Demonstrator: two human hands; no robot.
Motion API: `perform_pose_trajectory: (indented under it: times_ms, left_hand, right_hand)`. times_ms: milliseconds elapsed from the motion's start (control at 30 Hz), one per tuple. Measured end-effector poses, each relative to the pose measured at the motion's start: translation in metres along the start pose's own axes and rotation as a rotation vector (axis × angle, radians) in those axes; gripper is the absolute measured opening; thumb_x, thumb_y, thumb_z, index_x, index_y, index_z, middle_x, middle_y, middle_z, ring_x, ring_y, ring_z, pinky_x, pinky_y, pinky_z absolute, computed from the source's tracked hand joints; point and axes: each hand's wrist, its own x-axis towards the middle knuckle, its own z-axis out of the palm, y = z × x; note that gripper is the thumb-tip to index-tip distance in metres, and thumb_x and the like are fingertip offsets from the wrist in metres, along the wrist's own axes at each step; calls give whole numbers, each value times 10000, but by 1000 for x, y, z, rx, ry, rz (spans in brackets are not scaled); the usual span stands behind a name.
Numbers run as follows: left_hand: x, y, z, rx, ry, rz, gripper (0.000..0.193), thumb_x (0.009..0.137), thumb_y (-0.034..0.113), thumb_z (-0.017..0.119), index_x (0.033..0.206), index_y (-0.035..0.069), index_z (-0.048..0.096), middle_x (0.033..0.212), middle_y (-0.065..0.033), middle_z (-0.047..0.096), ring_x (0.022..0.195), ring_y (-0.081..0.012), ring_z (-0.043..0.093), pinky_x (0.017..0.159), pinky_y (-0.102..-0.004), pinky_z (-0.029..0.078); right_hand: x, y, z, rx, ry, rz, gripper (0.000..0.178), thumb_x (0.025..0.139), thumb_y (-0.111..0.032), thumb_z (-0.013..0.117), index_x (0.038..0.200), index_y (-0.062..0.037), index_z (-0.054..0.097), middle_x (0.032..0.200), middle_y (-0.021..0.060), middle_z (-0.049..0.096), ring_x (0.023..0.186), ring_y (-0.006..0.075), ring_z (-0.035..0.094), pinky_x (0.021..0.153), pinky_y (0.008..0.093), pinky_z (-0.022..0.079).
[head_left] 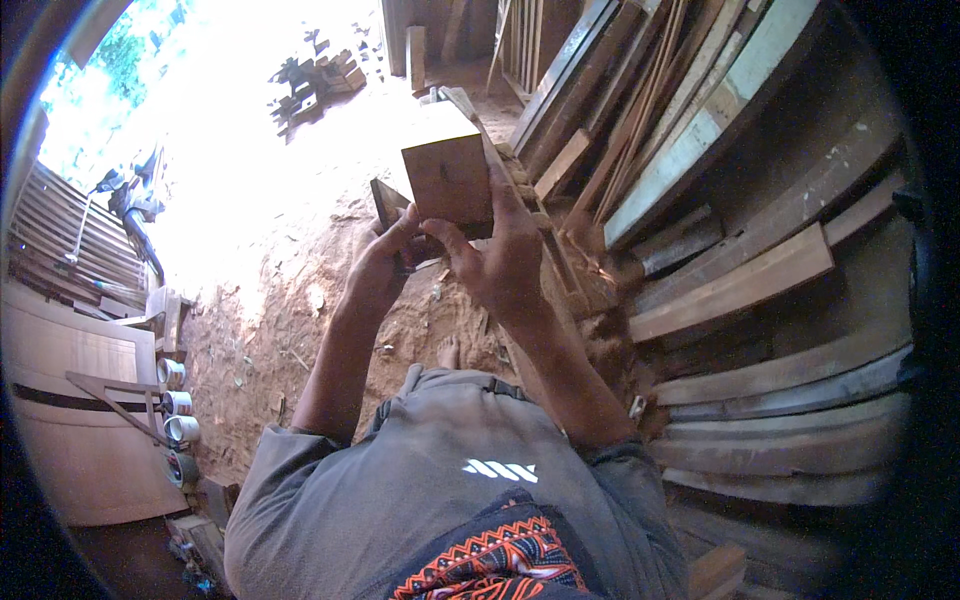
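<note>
While a brown, square-ended wooden block (448, 182) is held above the reddish earth floor (245, 345), its right side is clasped by the right hand (503, 255); a thin, dark, flat piece (387, 203) beside it appears gripped by the left hand (380, 255). Inspection seems underway; steady support is called for next.

From here I'm seeing a brown wooden block (447, 182) against the right hand (503, 255), and below that hand a grey shirt (420, 440) and orange-and-black zigzag cloth (490, 555).
</note>
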Motion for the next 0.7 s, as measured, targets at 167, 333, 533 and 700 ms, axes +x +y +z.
perform_pose_trajectory:
  times_ms: [167, 333, 533, 700]
  left_hand:
    - [3, -3, 0, -22, -1, 1, 307, 1034, 274, 630, 1083, -29, 611, 1015, -138, 704, 906, -214, 718, 829, -374, 599]
    - [10, -1, -6, -12, -61, 20, 319, 1031, 300, 631, 1080, -13, 591, 1044, -138, 696, 915, -211, 717, 827, -367, 598]
    - [8, 0, 7, 42, 16, -14, 333, 1012, 340, 660, 1105, 30, 579, 1018, -105, 693, 888, -177, 713, 786, -333, 599]
    - [13, 0, 17, -1, -9, -30, 370, 986, 355, 701, 1112, 22, 601, 1000, -90, 693, 842, -147, 704, 755, -302, 603]
  right_hand:
    - [1, 3, 1, 5, -28, 40, 852, 810, -272, 865, 1455, 67, 423, 1206, 288, 652, 1110, 384, 694, 916, 423, 566]
    - [5, 5, 4, -18, -28, 44, 841, 816, -253, 860, 1460, 63, 420, 1213, 294, 651, 1106, 381, 696, 923, 428, 563]
    - [11, 3, -4, 66, -137, 145, 799, 843, -212, 836, 1465, 61, 417, 1224, 281, 662, 1117, 342, 696, 953, 408, 549]
    - [17, 6, -12, 69, -112, 147, 783, 859, -199, 828, 1472, 63, 417, 1206, 228, 685, 1101, 280, 697, 960, 376, 537]
